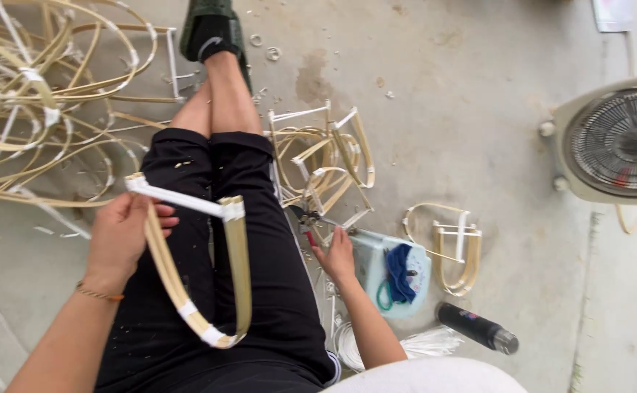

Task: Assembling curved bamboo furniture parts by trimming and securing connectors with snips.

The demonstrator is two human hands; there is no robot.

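My left hand (118,236) grips a taped bamboo frame (202,269) over my lap; my right hand (335,255) closes on cutters (305,218), for trimming next.

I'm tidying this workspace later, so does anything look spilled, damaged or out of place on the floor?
Yes. White scraps lie scattered on the concrete near the shoe, beside a dark stain. A black bottle lies tipped on its side. The left hand holds an intact bamboo frame.

Concrete floor (464,109), stained, with small scraps. Landmark: pale blue container (377,266). Right of it, a bent bamboo frame (453,244); below right, a black bottle (476,327); above left, more frames (329,156); far right, a box fan (617,142).
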